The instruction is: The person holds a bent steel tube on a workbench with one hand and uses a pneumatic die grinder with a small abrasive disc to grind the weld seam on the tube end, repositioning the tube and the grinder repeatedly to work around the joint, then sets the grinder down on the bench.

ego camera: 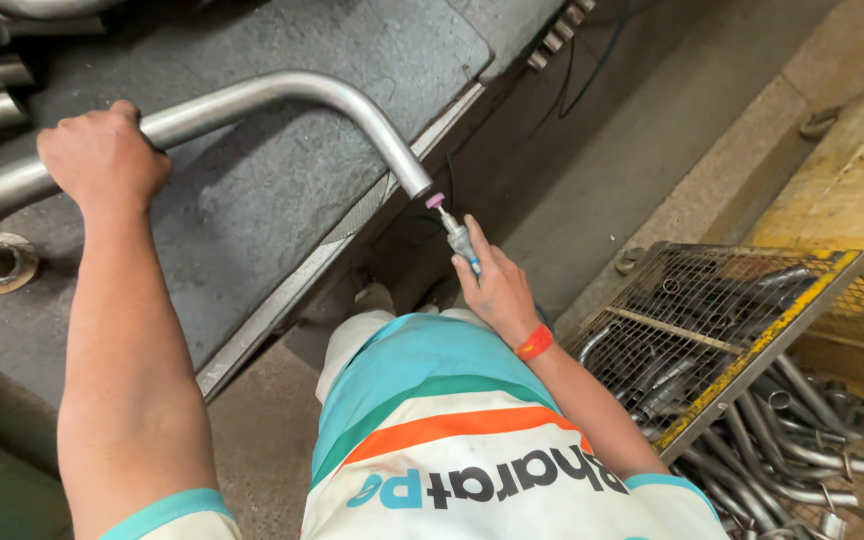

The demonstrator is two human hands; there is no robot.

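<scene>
The left hand (102,155) is clamped around a bent metal pipe (282,95) lying on the dark workbench (282,190). The right hand (497,290) grips a small grinder (457,237), its pink tip just beside the pipe's open end. A wire cage (752,330) of pipes stands right.

Left hand (102,155) gripping pipe (282,92), grinder (455,232) at mouth
</scene>
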